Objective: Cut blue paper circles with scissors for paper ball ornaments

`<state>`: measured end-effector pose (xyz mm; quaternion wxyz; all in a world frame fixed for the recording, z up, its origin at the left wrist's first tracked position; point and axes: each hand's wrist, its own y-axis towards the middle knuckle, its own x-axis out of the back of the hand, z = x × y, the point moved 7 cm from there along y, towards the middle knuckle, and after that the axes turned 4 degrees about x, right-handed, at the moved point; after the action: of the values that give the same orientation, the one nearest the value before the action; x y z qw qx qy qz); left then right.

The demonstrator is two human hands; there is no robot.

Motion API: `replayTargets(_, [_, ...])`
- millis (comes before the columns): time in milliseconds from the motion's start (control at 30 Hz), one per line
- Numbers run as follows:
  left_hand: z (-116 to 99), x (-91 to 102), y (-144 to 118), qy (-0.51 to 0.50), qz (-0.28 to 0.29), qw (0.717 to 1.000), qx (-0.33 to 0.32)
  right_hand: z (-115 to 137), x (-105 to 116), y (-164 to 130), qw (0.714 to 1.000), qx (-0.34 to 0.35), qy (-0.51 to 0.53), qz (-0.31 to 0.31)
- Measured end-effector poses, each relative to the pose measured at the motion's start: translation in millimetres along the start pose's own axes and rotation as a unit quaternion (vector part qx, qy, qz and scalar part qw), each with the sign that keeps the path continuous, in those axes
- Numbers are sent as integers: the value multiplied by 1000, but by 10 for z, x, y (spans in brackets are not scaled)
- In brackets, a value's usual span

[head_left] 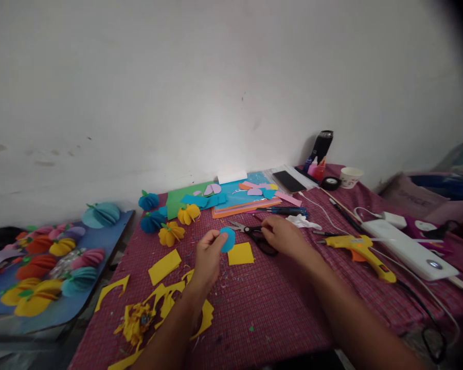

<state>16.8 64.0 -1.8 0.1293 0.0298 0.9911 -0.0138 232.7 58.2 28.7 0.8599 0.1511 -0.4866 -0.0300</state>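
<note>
On the far left, a blue board [111, 226] carries paper pumpkins [42, 267] in several colours. Yellow paper scraps [139, 318] lie at the near left of the tabletop [262, 308]. The left hand [207, 259] is raised just above the cloth, its fingers [216, 240] pinched together on a blue paper disc [227, 239], held upright at its edge. Just right of the disc lies a yellow paper square [241, 253]. The right hand [283, 236] rests on the scissors [250, 232], fingers curled over the black handles; how tightly they close cannot be told. Further right lies a yellow glue gun [360, 251], apart from both hands.
</note>
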Motion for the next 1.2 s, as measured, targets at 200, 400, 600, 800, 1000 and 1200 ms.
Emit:
replayTargets(200, [-15,58,67,-65,-23,998,3,-172,-195,-19,984,-26,-146,99])
replayTargets(400, [-17,107,103,-119,-45,992,0,-85,-213,-64,982,-9,-144,118])
replayTargets(600, [-63,98,106,-163,-29,986,6,-17,-240,-95,984,7,-133,122])
replayTargets(800, [-144,47,73,-198,0,980,17,-63,-198,-25,996,-30,18,76])
replayTargets(1000, [-192,83,76,-170,8,985,20,83,-160,-29,876,-68,471,83])
replayTargets(1200, [-190,136,119,-125,50,990,38,434,-358,-205,778,-53,593,200])
